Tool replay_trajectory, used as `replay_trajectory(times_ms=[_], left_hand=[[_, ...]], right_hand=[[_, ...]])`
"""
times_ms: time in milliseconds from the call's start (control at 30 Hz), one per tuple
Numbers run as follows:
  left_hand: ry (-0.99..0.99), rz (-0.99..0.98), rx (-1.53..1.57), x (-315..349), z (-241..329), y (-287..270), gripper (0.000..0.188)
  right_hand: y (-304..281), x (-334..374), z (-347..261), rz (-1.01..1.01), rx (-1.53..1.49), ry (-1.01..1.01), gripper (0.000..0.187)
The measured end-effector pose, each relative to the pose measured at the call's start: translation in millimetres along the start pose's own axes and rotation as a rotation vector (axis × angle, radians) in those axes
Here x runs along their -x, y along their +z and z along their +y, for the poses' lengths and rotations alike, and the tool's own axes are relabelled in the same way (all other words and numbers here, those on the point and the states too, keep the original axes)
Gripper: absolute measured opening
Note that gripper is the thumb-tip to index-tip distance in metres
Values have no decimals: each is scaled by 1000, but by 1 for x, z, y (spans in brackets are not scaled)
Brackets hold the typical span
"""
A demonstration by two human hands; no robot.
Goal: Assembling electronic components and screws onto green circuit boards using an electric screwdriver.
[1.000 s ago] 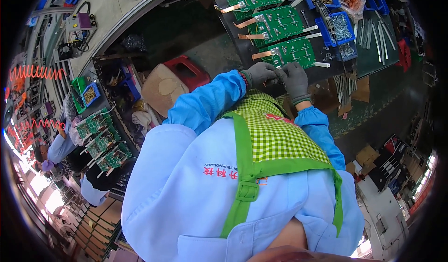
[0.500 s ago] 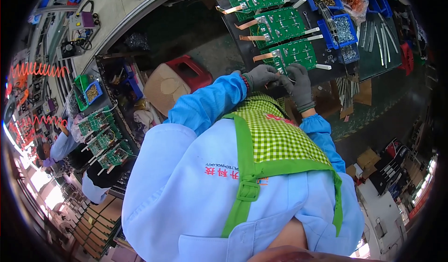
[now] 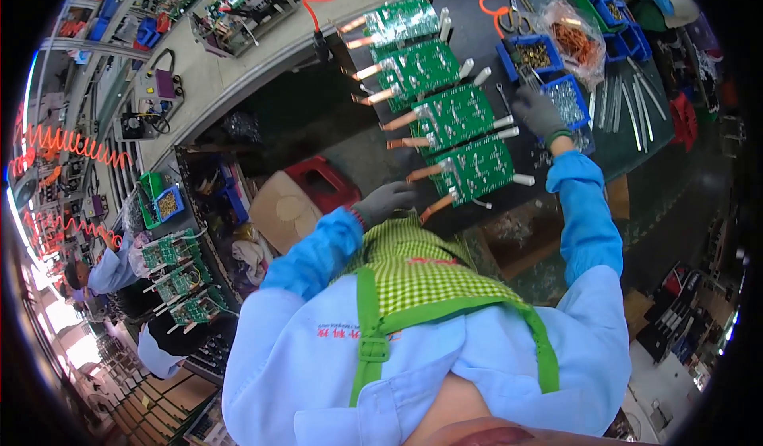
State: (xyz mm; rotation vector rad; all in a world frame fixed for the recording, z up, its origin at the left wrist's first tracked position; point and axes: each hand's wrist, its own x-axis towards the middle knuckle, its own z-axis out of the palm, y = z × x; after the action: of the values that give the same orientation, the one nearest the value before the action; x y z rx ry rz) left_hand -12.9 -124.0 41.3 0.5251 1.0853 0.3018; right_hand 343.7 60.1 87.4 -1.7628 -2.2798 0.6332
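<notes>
My left hand (image 3: 385,201), in a grey glove, is at the bench's front edge, left of the nearest green circuit board (image 3: 481,169). Its fingers stretch rightward, short of the board's lower copper strip (image 3: 438,208), and nothing shows in them. To the right, my gloved right hand (image 3: 542,114) closes around the rear of a dark power screwdriver (image 3: 520,69), beside a blue bin of small silvery hardware (image 3: 566,100). The glove hides part of its grip. More green boards (image 3: 453,116) with copper strips and white-ended leads lie in a row behind the nearest one.
A blue bin of brass-coloured hardware (image 3: 534,54) and a clear bag of orange-brown pieces (image 3: 574,37) stand at the back right. Metal strips (image 3: 638,108) lie farther right. An orange coiled cord (image 3: 493,5) hangs above the bench. A red-framed stool (image 3: 322,184) stands at left.
My hands have parted from the nearest board. The right moved up and right to the screwdriver, which has shifted left off the bins; the left drew back leftward. The whole view has shifted.
</notes>
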Motion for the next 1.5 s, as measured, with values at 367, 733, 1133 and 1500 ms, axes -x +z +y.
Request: replay_trajectory(times_ms=[367, 733, 1133, 1500], left_hand=[[753, 556, -151, 91, 106, 2, 27], [638, -132, 294, -34, 183, 133, 35], [475, 368, 350, 60, 187, 28, 37], [379, 417, 84, 64, 129, -141, 40]], right_hand=[[105, -38, 57, -211, 158, 443, 31], [-88, 26, -96, -109, -271, -502, 19], [26, -34, 63, -33, 438, 447, 76], [-42, -29, 63, 448, 125, 257, 66]])
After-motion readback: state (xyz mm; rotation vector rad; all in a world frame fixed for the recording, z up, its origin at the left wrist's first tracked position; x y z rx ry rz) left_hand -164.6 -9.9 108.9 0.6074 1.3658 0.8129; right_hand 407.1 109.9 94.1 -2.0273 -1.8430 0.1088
